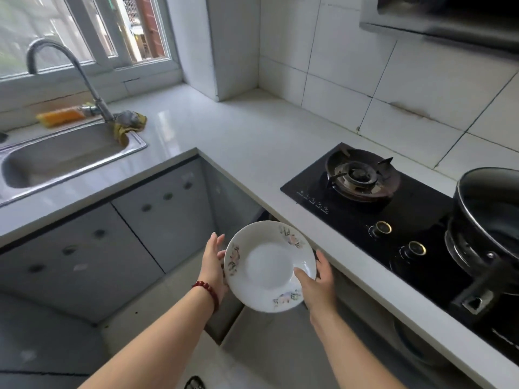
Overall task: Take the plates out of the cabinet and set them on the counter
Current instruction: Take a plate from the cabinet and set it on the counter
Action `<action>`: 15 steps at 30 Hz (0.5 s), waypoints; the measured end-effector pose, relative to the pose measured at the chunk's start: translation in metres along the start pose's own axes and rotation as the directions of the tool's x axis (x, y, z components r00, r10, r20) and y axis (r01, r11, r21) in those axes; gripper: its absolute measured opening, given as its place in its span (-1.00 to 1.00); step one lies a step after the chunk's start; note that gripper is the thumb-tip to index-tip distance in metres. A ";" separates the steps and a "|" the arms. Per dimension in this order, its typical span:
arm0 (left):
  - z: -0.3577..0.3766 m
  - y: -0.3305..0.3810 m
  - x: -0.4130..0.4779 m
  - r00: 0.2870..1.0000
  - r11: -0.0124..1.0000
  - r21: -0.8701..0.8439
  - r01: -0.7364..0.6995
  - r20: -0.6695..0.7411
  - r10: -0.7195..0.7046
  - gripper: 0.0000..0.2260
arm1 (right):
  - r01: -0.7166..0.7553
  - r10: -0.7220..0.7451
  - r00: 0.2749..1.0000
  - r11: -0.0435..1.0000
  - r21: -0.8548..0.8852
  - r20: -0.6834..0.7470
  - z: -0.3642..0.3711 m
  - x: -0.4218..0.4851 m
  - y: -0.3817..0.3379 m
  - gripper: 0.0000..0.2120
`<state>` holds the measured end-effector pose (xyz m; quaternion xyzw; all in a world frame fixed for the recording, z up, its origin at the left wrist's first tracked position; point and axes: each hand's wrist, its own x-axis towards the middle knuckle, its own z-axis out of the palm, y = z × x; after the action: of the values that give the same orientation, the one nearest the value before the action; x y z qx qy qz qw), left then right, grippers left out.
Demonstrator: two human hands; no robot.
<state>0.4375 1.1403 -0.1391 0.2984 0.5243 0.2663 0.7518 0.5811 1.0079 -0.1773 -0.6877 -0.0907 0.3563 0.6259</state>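
**Plate in both hands, on its way up to the tabletop**

I hold one white, flower-rimmed plate point(268, 266) between my two hands, in the air just in front of the tabletop point(252, 130) edge and below its level, on the near-left side of the hob point(373, 211). My left hand point(214, 263) cups the plate's left rim with the fingers spread behind it; my right hand point(318, 279) grips the right rim, thumb lying on the upper face. The plate tilts toward me a little.

To do this well, I judge I should level the plate, lift it clear of the tabletop's edge, and set it on the bare white stretch to the left of the hob, away from the burner and knobs. Lowering one rim first and sliding my fingers out should keep it from clattering.

The plate is empty. The sink point(64, 161), far left of the hob, looks empty too. The black pot point(488, 209) on the hob's right burner shows nothing I can make out inside. The cabinet interior below the hob is mostly hidden.
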 end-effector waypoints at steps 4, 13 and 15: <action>-0.029 0.034 0.006 0.999 1.000 0.008 -0.023 -0.022 0.023 -0.51 | 0.014 -0.013 0.998 1.000 -0.005 0.055 0.045 -0.001 -0.014 -0.30; -0.118 0.143 0.055 0.998 0.998 0.004 -0.067 0.010 0.067 -0.51 | 0.047 -0.046 0.997 0.999 -0.006 0.063 0.192 0.009 -0.034 -0.32; -0.144 0.171 0.067 0.997 0.997 -0.001 -0.079 0.011 0.079 -0.53 | 0.042 -0.043 0.997 0.999 0.012 0.059 0.234 0.011 -0.034 -0.33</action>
<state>0.3071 1.3286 -0.0959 0.3204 0.5079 0.2943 0.7435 0.4591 1.2072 -0.1408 -0.6713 -0.1218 0.3635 0.6343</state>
